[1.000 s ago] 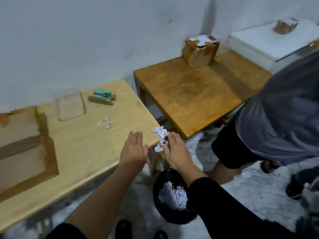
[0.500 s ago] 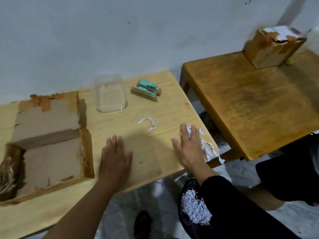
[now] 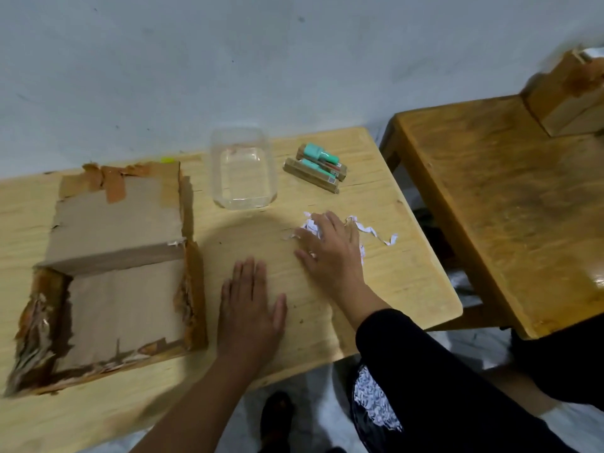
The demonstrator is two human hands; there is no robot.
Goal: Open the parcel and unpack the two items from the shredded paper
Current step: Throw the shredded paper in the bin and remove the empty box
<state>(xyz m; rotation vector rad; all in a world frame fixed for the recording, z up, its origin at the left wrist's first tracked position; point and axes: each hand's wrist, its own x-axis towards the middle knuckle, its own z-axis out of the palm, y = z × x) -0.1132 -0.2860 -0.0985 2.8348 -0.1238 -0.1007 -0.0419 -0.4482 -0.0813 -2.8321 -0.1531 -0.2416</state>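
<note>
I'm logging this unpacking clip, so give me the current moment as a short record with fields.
table: light wooden table
parcel: opened cardboard box, on the table's left part
unpacked items: clear plastic container; teal item in brown packaging, by the far edge
loose paper: shredded paper strips
left hand: flat on the table, holding nothing
right hand: spread over the paper strips
below table edge: black bag with shredded paper

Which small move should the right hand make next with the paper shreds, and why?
Probably sweep the loose paper shreds under the right hand toward the table edge, because the black bag below already holds shreds. The left hand rests flat.
</note>
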